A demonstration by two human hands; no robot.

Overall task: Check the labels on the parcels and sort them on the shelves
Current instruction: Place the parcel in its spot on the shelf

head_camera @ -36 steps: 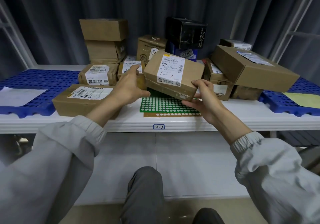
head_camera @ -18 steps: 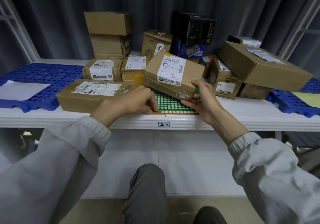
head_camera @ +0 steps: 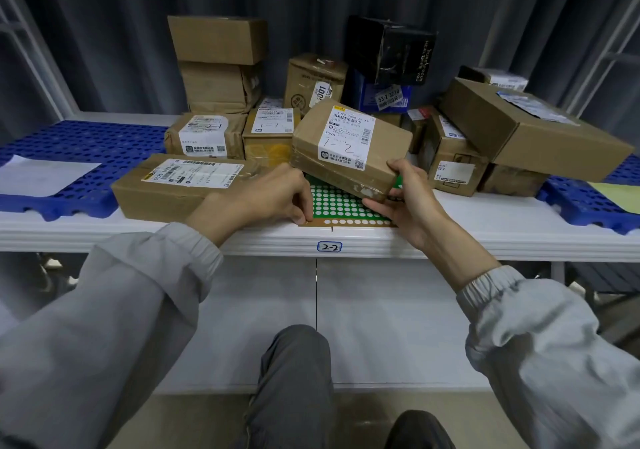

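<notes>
Both hands unmoved: right hand (head_camera: 403,202) grips parcel (head_camera: 349,147); left hand (head_camera: 263,199) pinches sticker sheet (head_camera: 341,207).

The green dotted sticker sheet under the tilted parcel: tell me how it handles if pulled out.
The sticker sheet looks thin and flat, so probably floppy and light. The parcel in the right hand overlaps it and may drag.

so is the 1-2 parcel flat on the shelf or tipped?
Tipped: the 1-2 parcel slants, its near edge held in the right hand above the sticker sheet.
</notes>
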